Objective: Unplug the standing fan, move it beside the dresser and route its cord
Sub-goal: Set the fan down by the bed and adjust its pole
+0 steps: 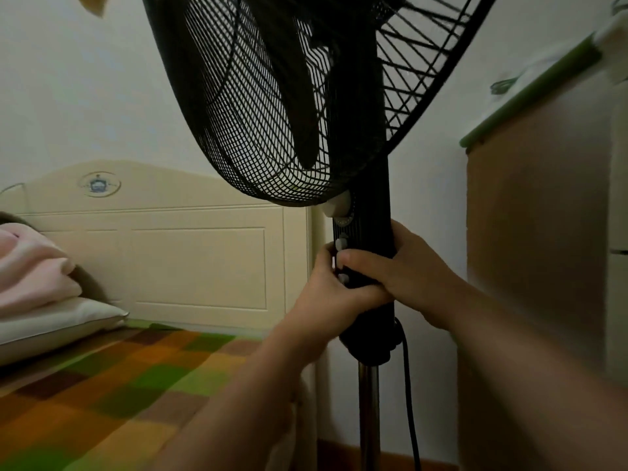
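Note:
The black standing fan [272,96] fills the upper middle, its mesh cage close to the camera. Both hands grip the black control column below the cage. My right hand [407,266] wraps the column from the right, thumb across the front. My left hand [326,287] holds it from the left, fingers by the white buttons. A chrome pole [368,413] runs down from the column. The black cord [409,402] hangs down beside the pole on its right. The plug and the fan's base are out of view. The brown dresser [537,232] with a green top edge stands at the right.
A bed with a checkered orange and green cover [119,385] lies at the lower left, with a cream headboard [170,253] and pink and white pillows [37,287]. A pale wall [431,198] shows between the fan and the dresser.

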A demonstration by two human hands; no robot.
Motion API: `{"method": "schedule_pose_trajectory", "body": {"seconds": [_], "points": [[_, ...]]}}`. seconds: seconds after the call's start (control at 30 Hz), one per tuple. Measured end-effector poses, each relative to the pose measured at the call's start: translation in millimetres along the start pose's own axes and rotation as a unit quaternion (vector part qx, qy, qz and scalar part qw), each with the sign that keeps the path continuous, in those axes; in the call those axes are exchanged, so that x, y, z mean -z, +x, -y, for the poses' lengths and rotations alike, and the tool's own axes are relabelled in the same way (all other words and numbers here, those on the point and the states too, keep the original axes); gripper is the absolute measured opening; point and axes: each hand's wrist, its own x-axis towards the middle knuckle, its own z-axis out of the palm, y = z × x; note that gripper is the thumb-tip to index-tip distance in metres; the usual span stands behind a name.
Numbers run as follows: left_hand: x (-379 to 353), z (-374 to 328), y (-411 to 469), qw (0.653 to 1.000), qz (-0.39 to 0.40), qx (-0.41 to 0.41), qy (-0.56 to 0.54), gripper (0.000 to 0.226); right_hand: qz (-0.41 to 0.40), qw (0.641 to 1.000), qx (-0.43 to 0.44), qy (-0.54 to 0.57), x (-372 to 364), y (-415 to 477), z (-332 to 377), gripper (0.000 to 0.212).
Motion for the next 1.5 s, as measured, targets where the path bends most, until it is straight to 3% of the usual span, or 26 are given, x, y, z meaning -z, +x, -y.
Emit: {"method": "schedule_pose_trajectory", "body": {"seconds": [0.17, 0.3, 0.4, 0.57, 0.7, 0.9, 1.07, 1.23, 1.5], "points": [[14.4, 0.4, 1.5, 0.996, 0.088, 0.009, -0.019, 0.069, -0.185, 0.981, 0.016, -0.049, -30.7, -17.6, -0.3, 0.055], [17.9, -2.5, 5.7, 0.986, 0.161, 0.008, -0.035, 0.051, -0.231, 0.970, 0.028, -0.071, -40.4, -24.4, 1.8, 0.042], [19.1, -3.3, 7.0, 0.984, 0.176, -0.002, -0.035, 0.044, -0.218, 0.969, 0.042, -0.105, -37.9, -22.9, 1.7, 0.035], [12.7, 1.8, 4.1, 0.992, 0.126, -0.018, -0.023, 0.047, -0.207, 0.973, 0.038, -0.099, -33.9, -22.8, 2.5, 0.037], [7.1, 10.8, 5.4, 0.998, 0.058, -0.010, 0.001, 0.054, -0.179, 0.982, 0.031, -0.059, -25.8, -23.0, 3.6, 0.031], [0.2, 6.2, 0.4, 0.999, 0.021, -0.019, 0.016, 0.055, -0.116, 0.993, 0.032, 0.013, -13.6, -23.9, 3.1, 0.039], [-6.2, 5.5, -2.7, 0.999, -0.023, -0.019, 0.032, 0.058, -0.074, 0.996, 0.033, 0.041, -5.2, -20.5, -0.8, 0.027], [-12.8, 6.3, -5.2, 0.998, -0.061, -0.019, 0.027, 0.062, -0.040, 0.997, 0.032, 0.061, 2.6, -18.6, -5.3, 0.034], [-23.6, 4.5, -9.9, 0.991, -0.116, -0.036, 0.047, 0.065, 0.019, 0.995, 0.020, 0.100, 12.6, -15.5, -9.5, 0.027]]}}
